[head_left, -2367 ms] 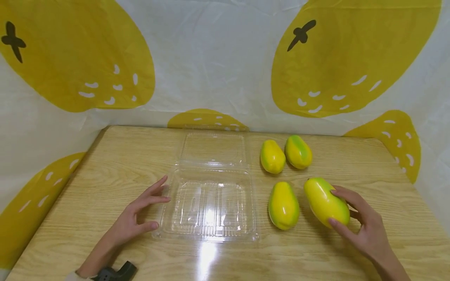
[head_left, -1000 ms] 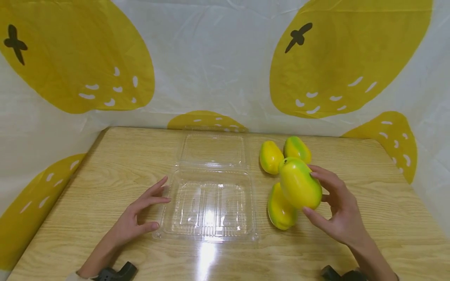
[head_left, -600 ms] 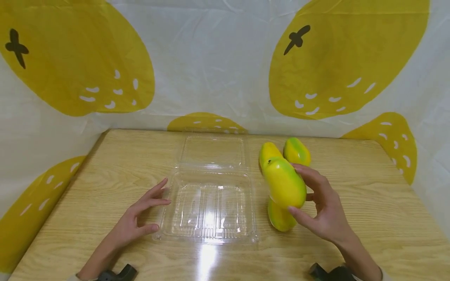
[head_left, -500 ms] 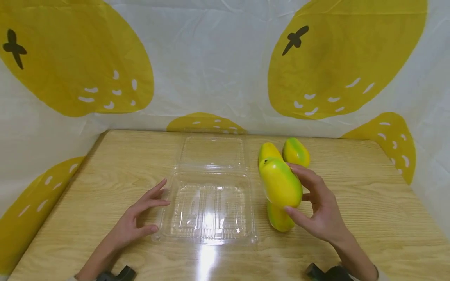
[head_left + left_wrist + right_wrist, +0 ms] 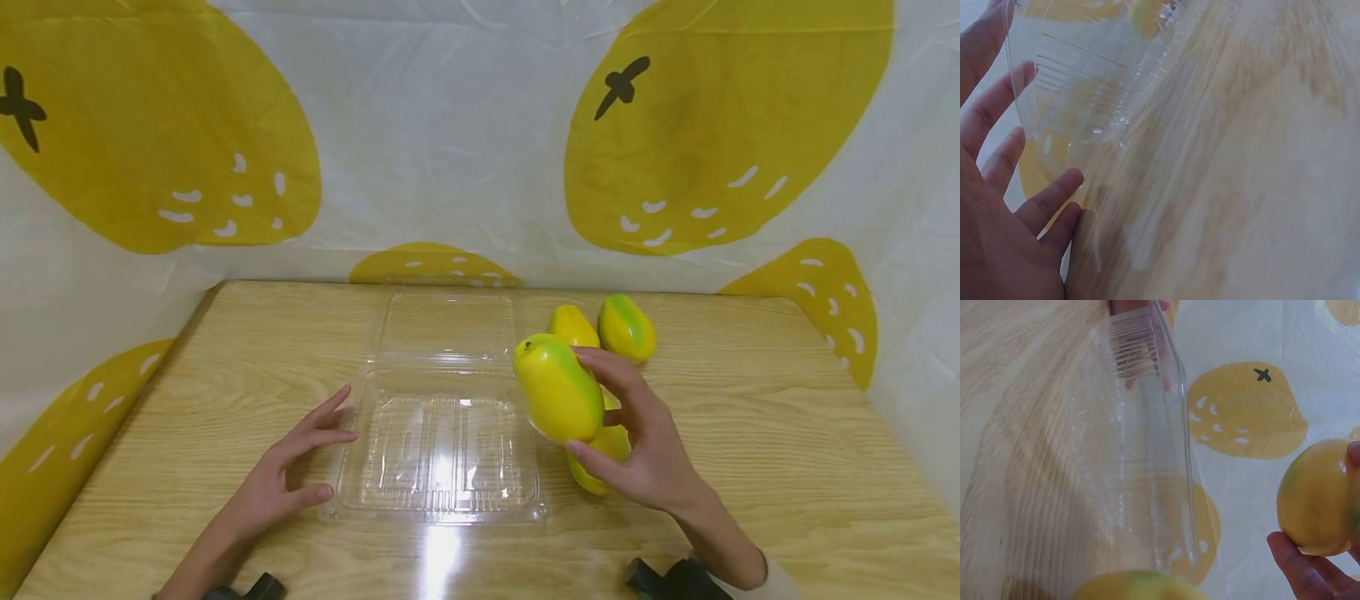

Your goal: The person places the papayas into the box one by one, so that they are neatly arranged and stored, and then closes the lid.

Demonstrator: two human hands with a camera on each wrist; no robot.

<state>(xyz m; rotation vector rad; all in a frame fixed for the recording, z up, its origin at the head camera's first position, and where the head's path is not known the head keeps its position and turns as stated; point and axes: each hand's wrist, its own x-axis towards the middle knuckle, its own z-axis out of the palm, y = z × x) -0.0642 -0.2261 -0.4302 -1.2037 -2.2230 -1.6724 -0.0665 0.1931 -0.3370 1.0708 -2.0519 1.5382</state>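
Note:
My right hand point(image 5: 651, 437) holds a glossy yellow-green papaya point(image 5: 557, 390) by its right side, thumb below and fingers above. In the head view the fruit overlaps the right edge of a clear plastic clamshell box point(image 5: 386, 500). The right wrist view shows this papaya point(image 5: 1316, 497) raised beside the box wall point(image 5: 1175, 444). My left hand point(image 5: 277, 475) rests at the box's left rim with fingers spread and fairly straight. In the left wrist view its fingers point(image 5: 1007, 103) lie right along the clear wall. The box stands with its lid point(image 5: 450, 325) folded back.
Behind the held fruit, a papaya point(image 5: 592, 467) lies partly hidden on the wooden table point(image 5: 765, 467). Two others, a left one point(image 5: 573, 323) and a green-striped one point(image 5: 627, 327), lie further back. A fruit-print cloth point(image 5: 450, 125) hangs behind the table.
My right hand has carried the papaya leftward from right of the other fruit to the box's right edge, above the table. My left hand has stayed at the left rim.

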